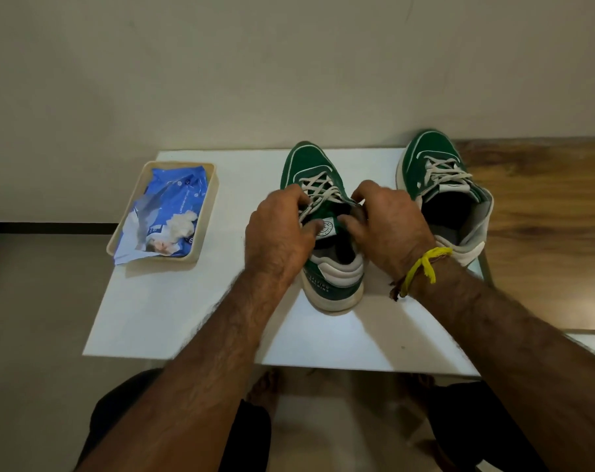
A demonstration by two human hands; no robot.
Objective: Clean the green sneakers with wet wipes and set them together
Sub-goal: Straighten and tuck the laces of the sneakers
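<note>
Green suede sneaker (318, 185) stands mid-table (187, 311), left hand (279, 233) and right hand (388, 223) pinching its woven laces. Right of it sits its twin (439, 185); far left, a crinkled blue wipes pack (166, 212) in a tray (207, 212).

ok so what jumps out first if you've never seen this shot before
Both hands meet at the middle of the white table: the left hand and right hand grip the collar of a green sneaker beside its tongue. The second green sneaker stands apart at the table's right edge. At far left, a beige tray holds a blue wet wipes pack.
</note>
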